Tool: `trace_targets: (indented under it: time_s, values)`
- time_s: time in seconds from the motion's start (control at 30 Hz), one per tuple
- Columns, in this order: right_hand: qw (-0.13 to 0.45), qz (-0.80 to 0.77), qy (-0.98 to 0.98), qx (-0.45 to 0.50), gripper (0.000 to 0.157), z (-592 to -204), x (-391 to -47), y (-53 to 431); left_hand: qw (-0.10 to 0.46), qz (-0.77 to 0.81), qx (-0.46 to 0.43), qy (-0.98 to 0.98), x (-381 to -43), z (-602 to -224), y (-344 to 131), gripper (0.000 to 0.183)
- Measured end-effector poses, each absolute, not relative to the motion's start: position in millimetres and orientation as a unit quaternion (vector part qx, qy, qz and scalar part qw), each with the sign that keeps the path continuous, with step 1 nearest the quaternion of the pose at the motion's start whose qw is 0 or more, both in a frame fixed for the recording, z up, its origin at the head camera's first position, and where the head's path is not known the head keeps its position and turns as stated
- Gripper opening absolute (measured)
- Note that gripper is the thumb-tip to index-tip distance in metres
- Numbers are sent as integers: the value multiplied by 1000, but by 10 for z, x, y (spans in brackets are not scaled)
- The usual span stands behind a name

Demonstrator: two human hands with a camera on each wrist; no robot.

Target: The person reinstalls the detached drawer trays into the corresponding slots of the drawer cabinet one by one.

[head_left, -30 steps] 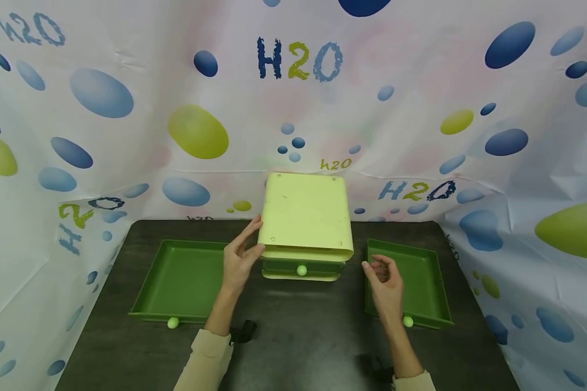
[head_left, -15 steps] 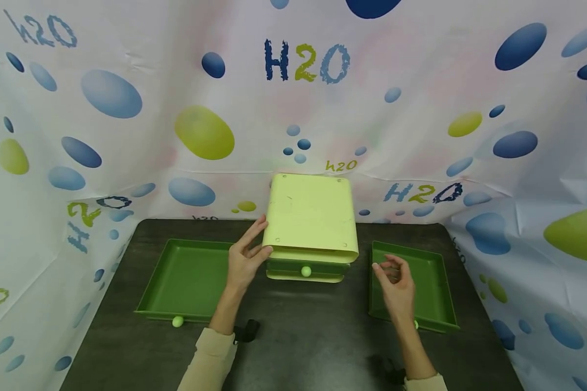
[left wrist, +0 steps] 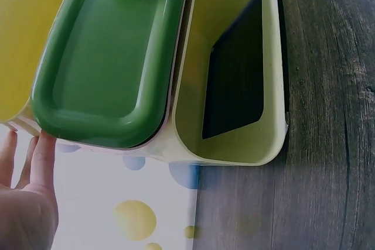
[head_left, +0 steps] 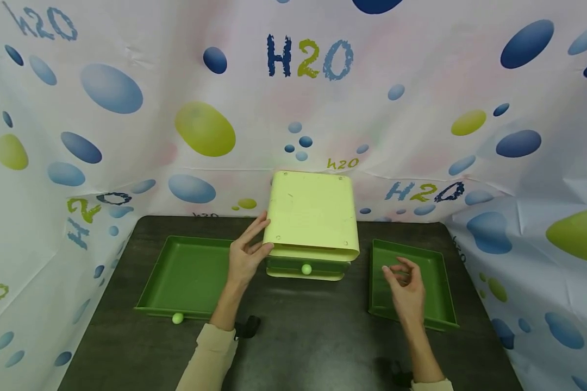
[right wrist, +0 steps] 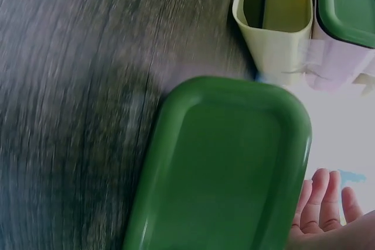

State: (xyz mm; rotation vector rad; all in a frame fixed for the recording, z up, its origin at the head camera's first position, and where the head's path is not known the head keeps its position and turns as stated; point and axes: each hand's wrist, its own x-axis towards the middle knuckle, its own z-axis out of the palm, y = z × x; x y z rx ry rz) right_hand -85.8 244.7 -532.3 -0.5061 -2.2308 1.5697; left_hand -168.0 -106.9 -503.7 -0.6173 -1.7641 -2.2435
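A pale yellow-green drawer unit (head_left: 313, 212) stands at the back of the table, with one green drawer (left wrist: 105, 57) in its middle slot. Above and below that drawer the slots are open, as the left wrist view shows. My left hand (head_left: 244, 260) touches the unit's left side with its fingertips, fingers nearly straight. Over the green drawer on the right (head_left: 435, 282) hovers my right hand (head_left: 408, 290), fingers loosely bent and holding nothing. In the right wrist view its fingers show beside that drawer's front panel (right wrist: 222, 162).
Another green drawer (head_left: 195, 277) with a pale round knob (head_left: 178, 318) lies on the dark table (head_left: 303, 336) at left, partly behind my left hand. A white sheet (head_left: 318, 108) printed with blue and yellow spots hangs behind and at the sides.
My right hand has moved to the right, from the inner edge of the right drawer to over its middle. The left hand stays on the unit; the head view has shifted slightly.
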Motion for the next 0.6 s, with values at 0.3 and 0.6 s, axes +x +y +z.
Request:
trace_targets:
  time_s: [0.3,0.6]
  values:
    - [175,551,-793,-193,48,-5322,-825,2542,114,-769,-208,-594,-1656,-5043,-1058,50]
    - [174,533,-804,-200,50,-5330,-741,2668,119,-759,-212,-604,-1668,-5050,-1049,48]
